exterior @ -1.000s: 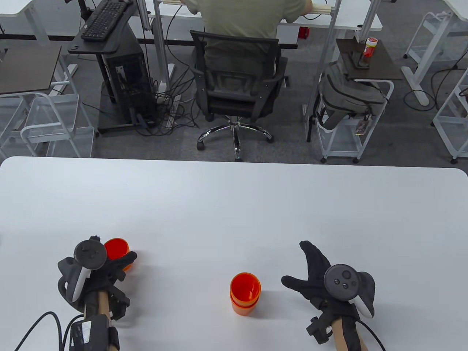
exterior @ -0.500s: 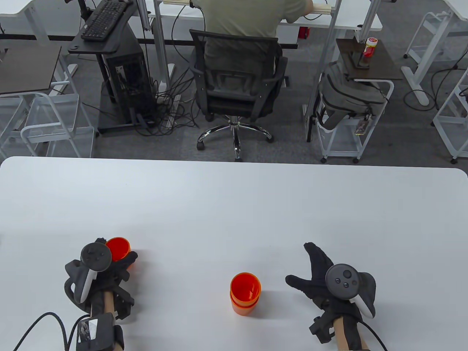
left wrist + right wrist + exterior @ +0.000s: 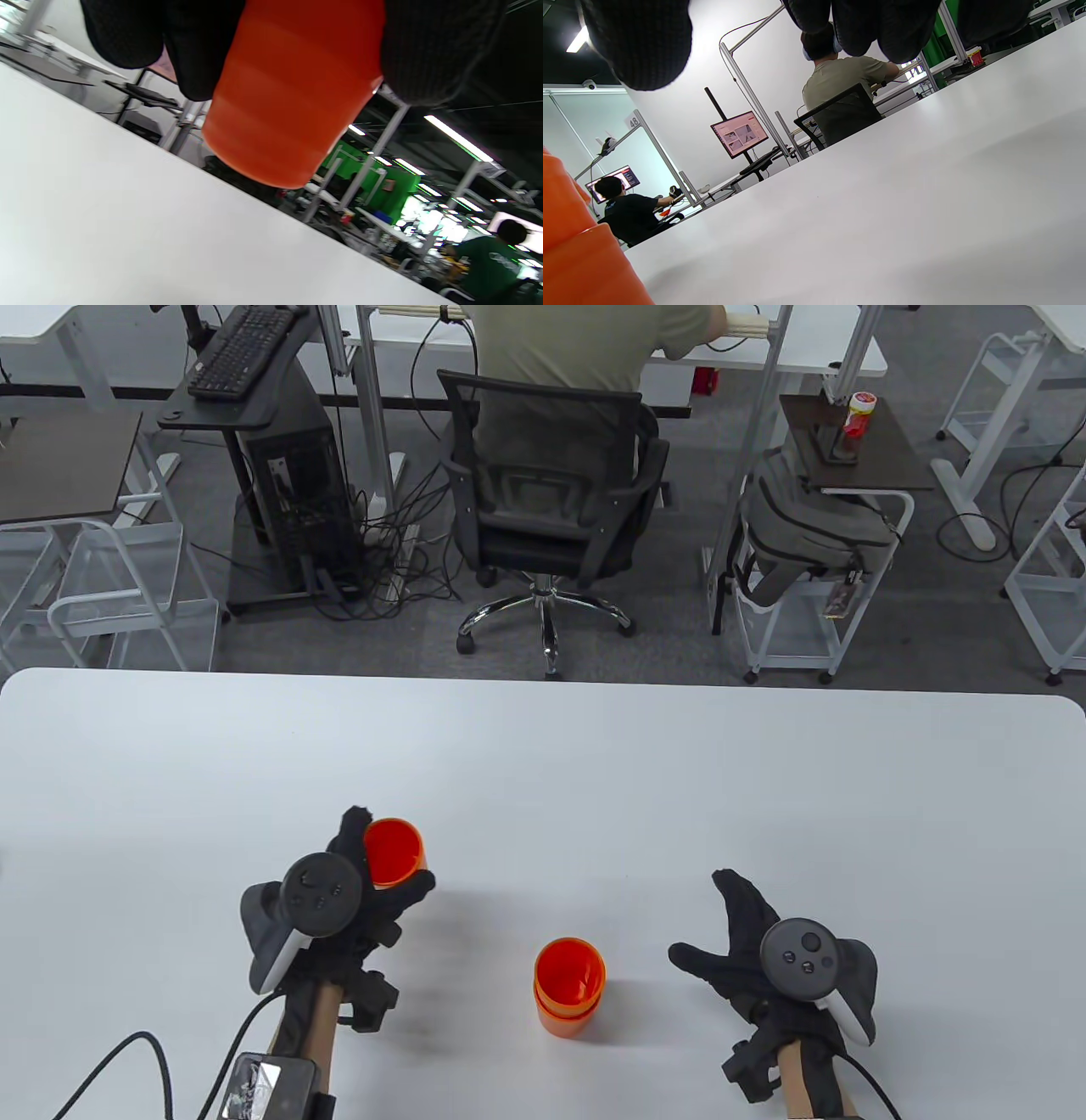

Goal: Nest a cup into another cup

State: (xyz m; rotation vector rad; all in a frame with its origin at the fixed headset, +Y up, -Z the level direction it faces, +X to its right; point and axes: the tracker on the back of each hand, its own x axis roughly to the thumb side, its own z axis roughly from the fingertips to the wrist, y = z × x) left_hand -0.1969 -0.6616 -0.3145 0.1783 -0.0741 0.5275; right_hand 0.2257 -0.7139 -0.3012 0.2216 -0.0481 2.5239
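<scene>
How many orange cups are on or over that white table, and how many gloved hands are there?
Orange cups: 3 — one held cup gripped by the left hand above the table, plus an inner cup nested in an outer cup.
Gloved hands: 2 — the left hand and the right hand, spread open beside the stack.
Total: 5

Both hands wear black knit gloves, left hand (image 3: 373,899) and right hand (image 3: 747,959), grey-and-white trackers strapped on, black cables trailing off bare forearms.

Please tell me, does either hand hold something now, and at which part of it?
The left hand holds an orange cup by its side wall, fingers wrapped around it. The right hand holds nothing.
</scene>
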